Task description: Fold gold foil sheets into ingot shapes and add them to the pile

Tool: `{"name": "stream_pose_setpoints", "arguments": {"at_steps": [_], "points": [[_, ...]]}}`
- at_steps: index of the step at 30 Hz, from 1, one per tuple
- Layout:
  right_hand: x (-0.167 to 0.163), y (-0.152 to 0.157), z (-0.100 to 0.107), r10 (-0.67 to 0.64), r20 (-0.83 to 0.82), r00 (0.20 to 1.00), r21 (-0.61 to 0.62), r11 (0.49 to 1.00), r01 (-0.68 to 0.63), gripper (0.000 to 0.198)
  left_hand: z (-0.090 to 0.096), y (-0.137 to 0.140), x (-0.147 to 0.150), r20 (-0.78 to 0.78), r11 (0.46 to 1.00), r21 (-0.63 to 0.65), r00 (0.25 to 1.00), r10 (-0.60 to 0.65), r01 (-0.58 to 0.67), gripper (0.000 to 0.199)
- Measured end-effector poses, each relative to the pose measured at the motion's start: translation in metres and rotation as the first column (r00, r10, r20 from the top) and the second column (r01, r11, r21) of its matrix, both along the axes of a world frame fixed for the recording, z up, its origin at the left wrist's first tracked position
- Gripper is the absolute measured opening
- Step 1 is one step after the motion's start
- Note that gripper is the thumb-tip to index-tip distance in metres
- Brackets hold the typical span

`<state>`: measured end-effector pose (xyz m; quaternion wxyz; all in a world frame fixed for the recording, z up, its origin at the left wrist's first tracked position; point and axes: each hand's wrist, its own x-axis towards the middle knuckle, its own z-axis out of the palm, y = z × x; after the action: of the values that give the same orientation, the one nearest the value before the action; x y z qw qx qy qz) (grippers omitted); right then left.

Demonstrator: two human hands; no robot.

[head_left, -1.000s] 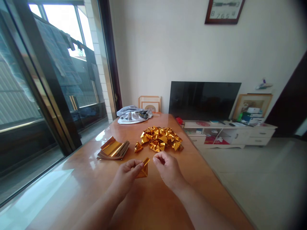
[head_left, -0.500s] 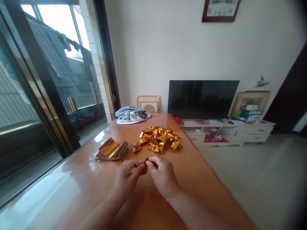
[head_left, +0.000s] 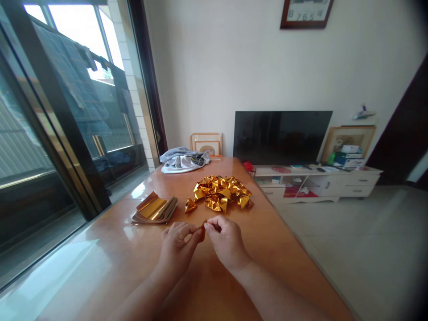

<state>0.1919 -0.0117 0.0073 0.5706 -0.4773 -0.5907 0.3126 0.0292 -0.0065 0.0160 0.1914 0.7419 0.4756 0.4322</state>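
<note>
Above the near part of the table, my left hand (head_left: 179, 244) and my right hand (head_left: 228, 243) pinch a small folded piece of gold foil paper (head_left: 202, 234) between thumbs and fingers. Much of the piece is hidden behind the fingertips. Just beyond my hands lies a heap of folded gold foil pieces (head_left: 219, 192), with one single folded piece (head_left: 190, 205) a little apart on its left. Left of that is a stack of flat gold foil sheets (head_left: 155, 209), its top sheet curling up.
The shiny brown table (head_left: 277, 249) runs away from me to the wall. Grey cloth (head_left: 183, 161) lies bundled at its far end. Glass sliding doors (head_left: 67, 111) stand left; a television (head_left: 282, 137) and a white cabinet (head_left: 344, 185) are at the back right.
Both hands stay almost in place, still pinching the foil piece. It seems turned slightly, with less of it showing between the fingers. The view has shifted a little.
</note>
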Motion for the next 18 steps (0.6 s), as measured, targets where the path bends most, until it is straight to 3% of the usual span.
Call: {"name": "stream_pose_setpoints", "arguments": {"at_steps": [9, 18], "points": [[-0.0003, -0.0002, -0.0003, -0.055, 0.022, 0.998, -0.024, 0.998, 0.056, 0.016, -0.0032, -0.0019, -0.0001, -0.094, 0.997, 0.076, 0.995, 0.021, -0.014, 0.021], [-0.0016, 0.0014, -0.0011, 0.007, -0.071, 0.997, -0.055, 0.998, -0.011, 0.014, -0.0016, -0.0023, 0.0008, -0.209, 0.994, 0.106, 0.977, 0.053, -0.032, 0.028]]}}
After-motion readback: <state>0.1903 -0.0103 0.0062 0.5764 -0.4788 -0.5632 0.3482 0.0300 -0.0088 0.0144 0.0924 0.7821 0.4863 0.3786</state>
